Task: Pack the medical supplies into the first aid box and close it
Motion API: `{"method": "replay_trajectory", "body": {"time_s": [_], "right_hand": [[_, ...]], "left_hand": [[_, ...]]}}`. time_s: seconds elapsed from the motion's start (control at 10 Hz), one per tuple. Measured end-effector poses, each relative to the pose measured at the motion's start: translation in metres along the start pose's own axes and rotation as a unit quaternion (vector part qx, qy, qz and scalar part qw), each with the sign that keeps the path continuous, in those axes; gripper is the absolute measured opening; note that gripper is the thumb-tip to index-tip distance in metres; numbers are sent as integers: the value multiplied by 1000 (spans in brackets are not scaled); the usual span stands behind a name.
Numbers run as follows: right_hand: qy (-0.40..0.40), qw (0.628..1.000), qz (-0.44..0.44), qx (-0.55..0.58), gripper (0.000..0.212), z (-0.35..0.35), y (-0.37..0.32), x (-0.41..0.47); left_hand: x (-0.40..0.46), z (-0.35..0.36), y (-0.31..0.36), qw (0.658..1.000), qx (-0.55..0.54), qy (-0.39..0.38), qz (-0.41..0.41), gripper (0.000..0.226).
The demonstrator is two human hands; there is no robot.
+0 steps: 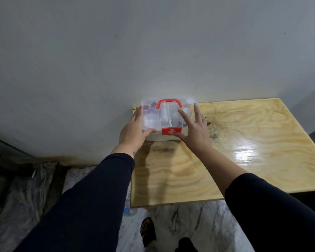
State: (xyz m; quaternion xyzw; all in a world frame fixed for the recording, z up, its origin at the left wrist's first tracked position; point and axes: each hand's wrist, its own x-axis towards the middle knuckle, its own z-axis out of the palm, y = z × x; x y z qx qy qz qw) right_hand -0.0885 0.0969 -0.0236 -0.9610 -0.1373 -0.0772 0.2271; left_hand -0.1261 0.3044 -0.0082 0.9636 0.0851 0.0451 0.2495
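While both hands flank it, the first aid box (154, 122) sits at the table's (244, 151) far-left corner.

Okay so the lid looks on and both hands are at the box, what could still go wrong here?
1. The first aid box sits at the far left corner of the wooden table, against the wall; a sideways push might slide it off the left edge.
2. The red latch may not be fully snapped; the right hand has only its thumb near it, so the lid could pop open when lifted.
3. The left hand lies flat against the side, not a firm grip.
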Motion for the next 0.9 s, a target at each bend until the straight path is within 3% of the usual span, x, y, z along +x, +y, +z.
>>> {"method": "replay_trajectory", "body": {"time_s": [0.5, 0.6, 0.8, 0.9], "right_hand": [[12, 999, -10, -30, 78, 17, 2, 53], [-8, 999, -4, -31, 79, 12, 0, 52], [-138, 989, -1, -53, 89, -23, -9, 56], [-120, 992, -26, -18, 79, -76, -20, 59]], "left_hand": [[46, 0, -8, 1000, -13, 3, -3, 91], [49, -3, -7, 1000, -5, -1, -4, 89], [51, -17, 2, 998, 27, -55, -9, 90], [18, -18, -11, 996, 4, -88, 29, 91]]}}
